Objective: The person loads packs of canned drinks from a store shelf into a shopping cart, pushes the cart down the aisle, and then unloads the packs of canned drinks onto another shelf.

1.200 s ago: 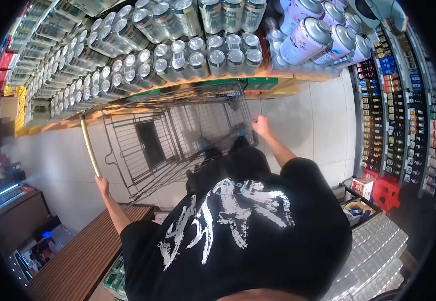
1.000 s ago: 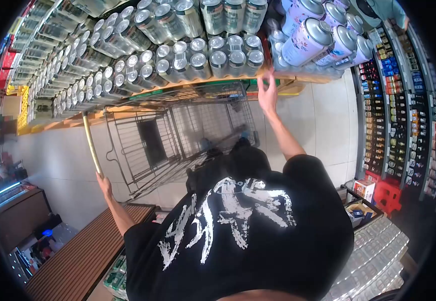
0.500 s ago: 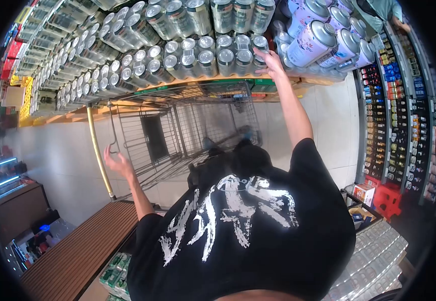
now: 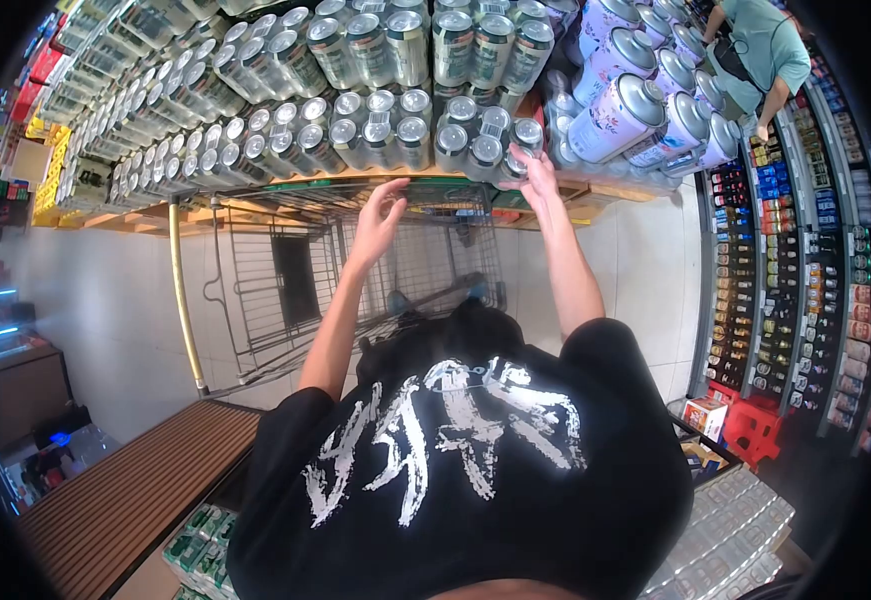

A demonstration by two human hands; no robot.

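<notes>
My right hand is at the right end of a shrink-wrapped pack of cans on the front edge of the stack, its fingers against the pack's corner. That pack sits slightly askew from its neighbours. My left hand is raised over the wire shopping cart, fingers apart and curved, holding nothing, a little below another wrapped pack. The cart's yellow handle is at its left end, with no hand on it. Large lilac floral cans stand just right of my right hand.
A person in a light green shirt is at the upper right beside shelves of bottles. A red stool stands at the right. Wrapped packs are stacked at lower right, and a slatted brown counter is at lower left.
My left hand has left the cart handle and moved right and up over the cart. My right hand has reached the can pack, whose right end is now pulled slightly outward. The person has come further into view.
</notes>
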